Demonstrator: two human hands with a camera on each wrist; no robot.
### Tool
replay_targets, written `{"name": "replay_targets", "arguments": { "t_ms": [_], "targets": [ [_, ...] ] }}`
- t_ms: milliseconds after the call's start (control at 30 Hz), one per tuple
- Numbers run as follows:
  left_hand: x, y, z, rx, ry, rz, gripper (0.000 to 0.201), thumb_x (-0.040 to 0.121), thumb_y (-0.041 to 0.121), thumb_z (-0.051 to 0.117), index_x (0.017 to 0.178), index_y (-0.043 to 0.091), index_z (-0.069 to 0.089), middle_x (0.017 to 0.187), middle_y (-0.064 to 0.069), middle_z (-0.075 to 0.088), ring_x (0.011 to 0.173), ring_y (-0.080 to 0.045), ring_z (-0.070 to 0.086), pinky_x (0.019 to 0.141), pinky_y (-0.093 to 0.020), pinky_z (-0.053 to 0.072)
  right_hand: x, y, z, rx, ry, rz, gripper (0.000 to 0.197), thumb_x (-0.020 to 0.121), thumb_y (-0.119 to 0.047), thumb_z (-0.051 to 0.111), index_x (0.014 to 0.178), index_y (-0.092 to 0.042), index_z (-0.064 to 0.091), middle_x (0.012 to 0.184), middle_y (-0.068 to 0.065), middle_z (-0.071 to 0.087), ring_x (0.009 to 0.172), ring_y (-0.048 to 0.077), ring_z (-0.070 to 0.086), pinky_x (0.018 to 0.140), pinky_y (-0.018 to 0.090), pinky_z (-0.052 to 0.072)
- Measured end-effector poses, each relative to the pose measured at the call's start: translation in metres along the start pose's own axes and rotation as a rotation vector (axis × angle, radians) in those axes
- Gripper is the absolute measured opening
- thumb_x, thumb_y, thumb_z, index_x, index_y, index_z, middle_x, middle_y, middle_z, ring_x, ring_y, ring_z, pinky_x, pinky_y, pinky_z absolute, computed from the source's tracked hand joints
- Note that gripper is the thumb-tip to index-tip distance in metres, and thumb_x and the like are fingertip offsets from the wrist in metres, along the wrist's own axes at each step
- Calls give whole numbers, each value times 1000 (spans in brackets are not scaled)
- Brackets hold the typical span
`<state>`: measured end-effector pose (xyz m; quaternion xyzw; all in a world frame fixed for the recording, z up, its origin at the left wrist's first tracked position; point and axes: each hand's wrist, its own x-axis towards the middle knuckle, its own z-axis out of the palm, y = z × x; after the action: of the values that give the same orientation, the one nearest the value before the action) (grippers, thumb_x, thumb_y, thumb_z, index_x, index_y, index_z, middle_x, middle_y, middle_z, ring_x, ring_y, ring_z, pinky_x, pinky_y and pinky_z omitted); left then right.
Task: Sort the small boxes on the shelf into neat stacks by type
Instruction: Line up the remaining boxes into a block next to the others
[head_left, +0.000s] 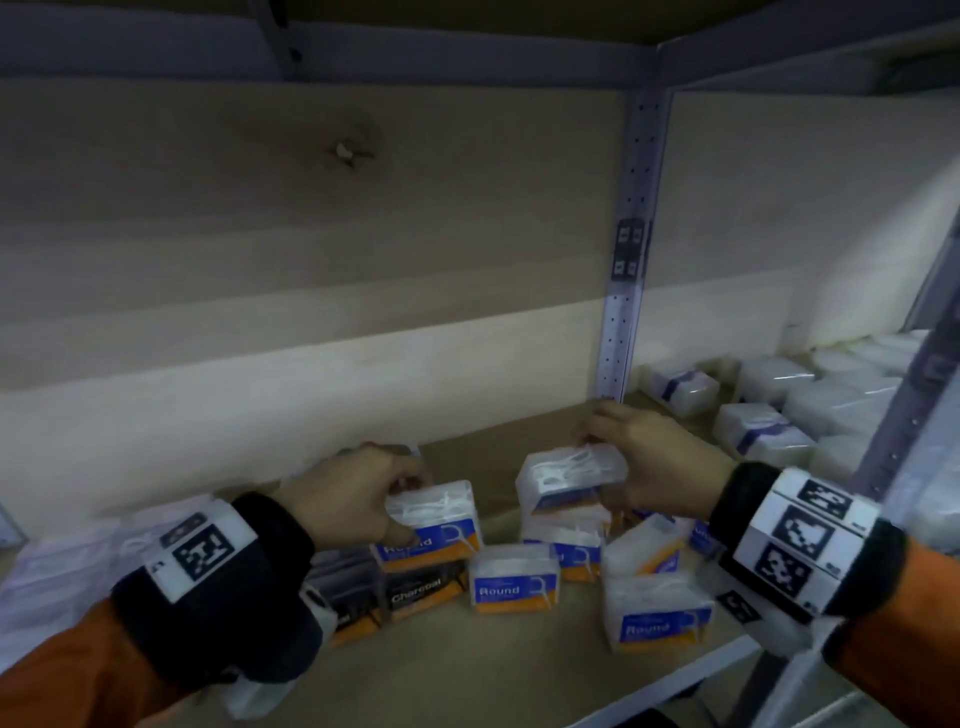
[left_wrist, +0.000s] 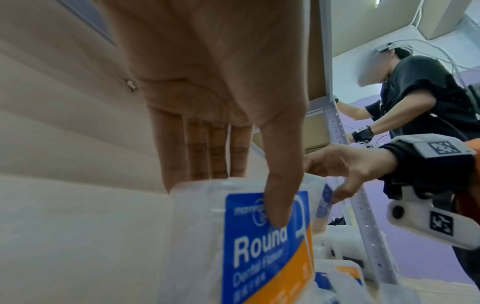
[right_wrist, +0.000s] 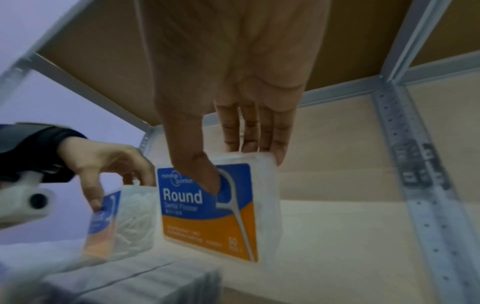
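Observation:
My left hand (head_left: 358, 493) grips a clear "Round" flosser box (head_left: 441, 525) with a blue and orange label, thumb on the label (left_wrist: 262, 242), fingers behind it. It is above a black "Charcoal" box (head_left: 421, 597). My right hand (head_left: 644, 457) pinches another "Round" box (head_left: 571, 478) from above, thumb on its front label (right_wrist: 207, 209), lifted over a pile of like boxes. More "Round" boxes (head_left: 514, 582) stand on the brown shelf board (head_left: 519, 675) between and below the hands.
A grey perforated upright (head_left: 623, 312) divides the shelf. To its right lie several white and purple-banded boxes (head_left: 758, 431). Pale packs (head_left: 67, 566) sit at the left. A wooden back panel (head_left: 311, 260) closes the rear. Another person (left_wrist: 420, 98) works beyond the rack.

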<state>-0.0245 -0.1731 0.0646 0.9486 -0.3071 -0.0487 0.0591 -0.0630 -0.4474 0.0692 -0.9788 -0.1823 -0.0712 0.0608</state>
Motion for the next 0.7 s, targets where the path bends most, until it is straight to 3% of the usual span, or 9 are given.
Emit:
{"name": "replay_targets", "arguments": {
  "t_ms": [167, 267, 433, 700],
  "targets": [
    [37, -7, -14, -30, -5, -48, 48, 79, 32, 71, 122, 19, 53, 121, 1, 55, 103, -13, 51, 86, -22, 41, 39, 34, -15, -42, 23, 72, 50, 77, -29, 72, 122, -15, 56, 122, 3, 55, 111, 21, 54, 93, 29, 45],
    [63, -11, -21, 16, -30, -54, 50, 82, 32, 69, 126, 14, 52, 126, -3, 53, 110, -17, 53, 83, -20, 39, 65, 51, -15, -45, -4, 121, 47, 78, -21, 70, 123, -15, 56, 125, 4, 54, 114, 21, 52, 93, 27, 43],
    [103, -15, -21, 38, -50, -91, 52, 84, 32, 68, 127, 10, 50, 131, -7, 50, 115, -21, 51, 89, -24, 41, 104, 71, -7, -145, -50, 123, 41, 84, -19, 62, 124, -13, 57, 126, 9, 54, 117, 22, 50, 91, 27, 41],
    [165, -16, -2, 106, -139, -108, 44, 86, 31, 65, 120, 6, 52, 126, -11, 52, 106, -24, 52, 90, -32, 43, 152, 97, 27, -221, -184, 117, 46, 88, -25, 61, 129, -11, 49, 133, 8, 46, 122, 20, 46, 94, 28, 41]
  ]
}}
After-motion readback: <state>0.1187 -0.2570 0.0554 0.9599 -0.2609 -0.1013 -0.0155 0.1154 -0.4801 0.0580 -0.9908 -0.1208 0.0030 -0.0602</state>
